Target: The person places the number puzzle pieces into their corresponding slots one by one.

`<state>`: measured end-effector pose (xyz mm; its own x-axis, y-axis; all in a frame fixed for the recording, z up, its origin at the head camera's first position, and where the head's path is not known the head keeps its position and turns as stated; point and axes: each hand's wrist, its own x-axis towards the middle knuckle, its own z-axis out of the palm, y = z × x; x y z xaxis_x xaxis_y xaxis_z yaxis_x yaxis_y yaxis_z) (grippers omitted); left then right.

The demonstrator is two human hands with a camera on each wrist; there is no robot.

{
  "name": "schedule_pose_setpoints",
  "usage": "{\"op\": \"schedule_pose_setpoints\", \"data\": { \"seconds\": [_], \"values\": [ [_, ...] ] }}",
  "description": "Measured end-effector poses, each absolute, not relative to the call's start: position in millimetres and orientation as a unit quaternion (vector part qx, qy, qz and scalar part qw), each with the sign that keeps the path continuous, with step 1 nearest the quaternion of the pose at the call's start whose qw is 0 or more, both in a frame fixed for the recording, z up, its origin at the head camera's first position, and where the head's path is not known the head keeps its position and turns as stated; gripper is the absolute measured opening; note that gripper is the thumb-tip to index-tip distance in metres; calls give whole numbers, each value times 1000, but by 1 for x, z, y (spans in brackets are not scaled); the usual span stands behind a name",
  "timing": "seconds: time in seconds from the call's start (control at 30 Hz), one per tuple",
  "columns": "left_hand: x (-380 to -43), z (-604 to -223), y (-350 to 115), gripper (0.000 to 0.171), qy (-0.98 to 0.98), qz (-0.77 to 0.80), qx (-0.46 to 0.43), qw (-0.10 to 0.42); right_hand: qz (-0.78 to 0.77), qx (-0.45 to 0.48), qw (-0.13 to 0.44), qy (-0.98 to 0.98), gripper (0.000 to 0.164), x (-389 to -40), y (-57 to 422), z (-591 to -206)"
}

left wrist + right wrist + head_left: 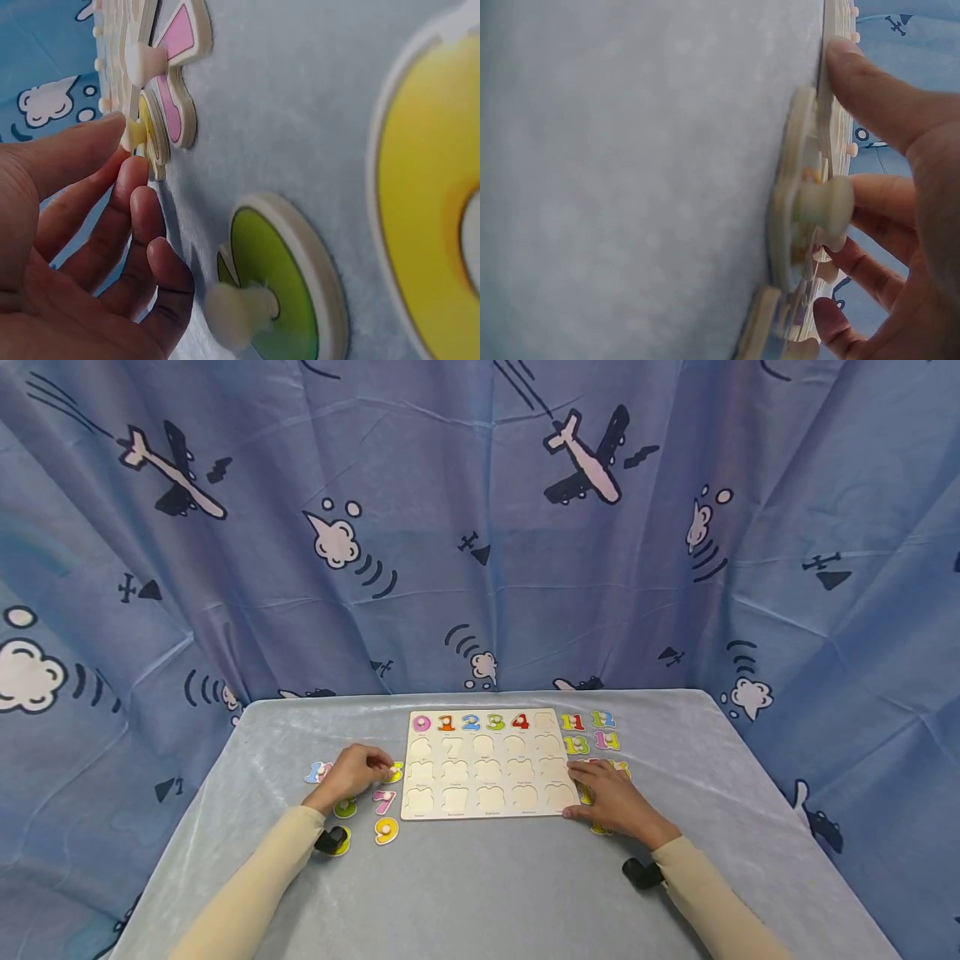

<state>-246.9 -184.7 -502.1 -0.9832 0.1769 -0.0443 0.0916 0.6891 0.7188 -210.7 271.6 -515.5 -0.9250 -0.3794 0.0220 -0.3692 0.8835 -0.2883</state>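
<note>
My left hand (pixel 358 775) is beside the left edge of the wooden number puzzle board (pixel 468 783). Its thumb and index finger pinch the pale knob of a yellow number piece (pixel 397 771), which looks like a 5; the hand hides part of it. In the left wrist view, this yellow piece (pixel 152 129) stays close to the cloth beside a pink 7 (pixel 178 45). My right hand (pixel 613 797) rests at the board's right edge, thumb near the lower corner, fingers spread and loosely bent. It covers several number pieces. Knobbed pieces 0 to 4 fill most of the board's top row.
Left of the board lie a pink 7 (pixel 384 801), a yellow 9 (pixel 386 831), a green piece (pixel 345 808) and others. To the right are an 11 (pixel 573 722), a 12 (pixel 603 719) and several more. A grey cloth (pixel 480 893) covers the table; a blue curtain (pixel 420 552) hangs behind.
</note>
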Motion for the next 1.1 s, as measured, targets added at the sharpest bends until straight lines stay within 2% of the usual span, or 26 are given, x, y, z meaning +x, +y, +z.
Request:
{"op": "schedule_pose_setpoints", "data": {
  "seconds": [0.27,0.6,0.83,1.1],
  "values": [
    [-246,-503,-182,4,919,383,69,64,-148,-184,20,971,85,-212,271,-517],
    [-245,-497,-180,4,921,379,73,57,-150,-180,24,972,84,-210,271,-515],
    [-247,-485,-172,5,921,371,116,14,-148,-183,17,972,84,-210,271,-516],
    [-257,-474,-150,7,914,382,136,9,-144,-180,20,973,84,-210,271,-516]
  ]
}}
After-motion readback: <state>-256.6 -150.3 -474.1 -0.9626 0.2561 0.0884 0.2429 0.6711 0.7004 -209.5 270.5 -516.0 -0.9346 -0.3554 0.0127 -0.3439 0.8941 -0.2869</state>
